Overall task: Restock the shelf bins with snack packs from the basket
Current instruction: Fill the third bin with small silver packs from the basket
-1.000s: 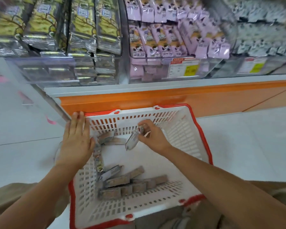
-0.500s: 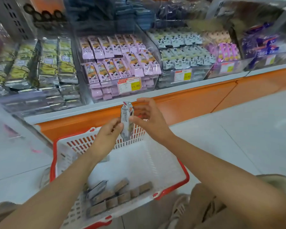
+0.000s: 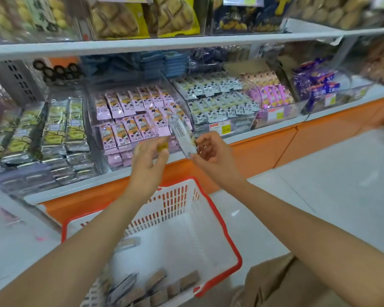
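Head view.
- Snack pack (image 3: 182,135): a pale, narrow wrapper held up in front of the shelf, above the basket (image 3: 220,220). It is tilted, with its top leaning left and away.
- Right hand (image 3: 211,151): thumb and fingers pinch the pack's lower right edge.
- Left hand (image 3: 150,160): just left of the pack and apart from it. Its fingers are loosely curled and blurred, and I can make out nothing held in them.
- The hands are near each other at the same height, with the pack's lower end between them.
- Pink packs (image 3: 131,117): rows in a clear bin directly behind the left hand and the pack's top.
- White packs (image 3: 217,97): in the next bin to the right, with a price tag (image 3: 222,128) on its front.
- Green packs (image 3: 53,129): in the bin to the left.
- The basket is white with a red rim and sits on the floor under the forearms. Brown packs (image 3: 155,284) lie along its near end, partly hidden by the left forearm.
- The orange shelf base runs behind the basket.
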